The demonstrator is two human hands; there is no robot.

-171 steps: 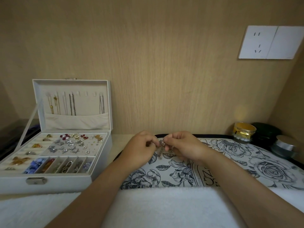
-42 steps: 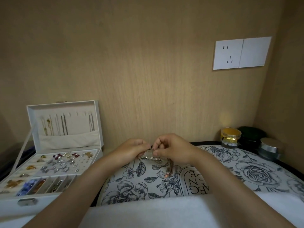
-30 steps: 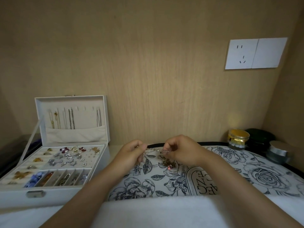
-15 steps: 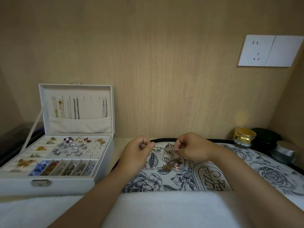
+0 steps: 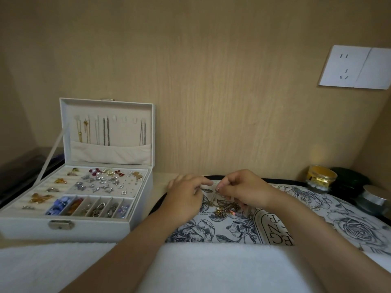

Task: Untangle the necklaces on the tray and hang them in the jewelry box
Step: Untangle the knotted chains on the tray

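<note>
A knot of thin gold and silver necklaces lies on the flower-printed tray in front of me. My right hand pinches a chain from the knot and holds it just above the tray. My left hand sits close beside it with fingertips on the same chain. The white jewelry box stands open at the left. Several necklaces hang from hooks inside its raised lid, with some hooks between them bare.
The box's lower tray holds earrings, rings and beads in compartments. A gold jar, a black lidded pot and a silver-lidded jar stand at the back right. A white towel covers the near edge. A wall socket is on the wooden back panel.
My hands moved slightly apart and then back together while drawing a chain out of the knot. The knot dropped from my fingers onto the tray. The view swung to the left.
</note>
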